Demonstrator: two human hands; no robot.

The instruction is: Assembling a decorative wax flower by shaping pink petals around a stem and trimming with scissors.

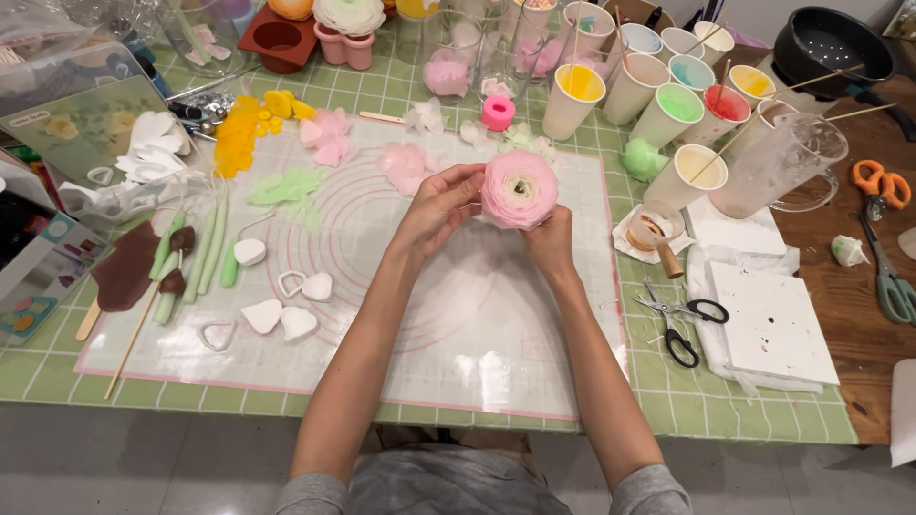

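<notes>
Open room: lower centre of the silicone mat [458,353], bare below the hands. Left side blocked by white heart pieces [277,315], green stems [205,253] and a wooden skewer [129,343]. Right side: scissors [679,324] and white slab [768,324]. Upper frame crowded with paint cups [668,95] and loose petals [405,162].

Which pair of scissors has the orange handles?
The orange-handled scissors at the far right, on the bare wooden table. The black-handled scissors lie nearer the hands, beside the white slab.
</notes>
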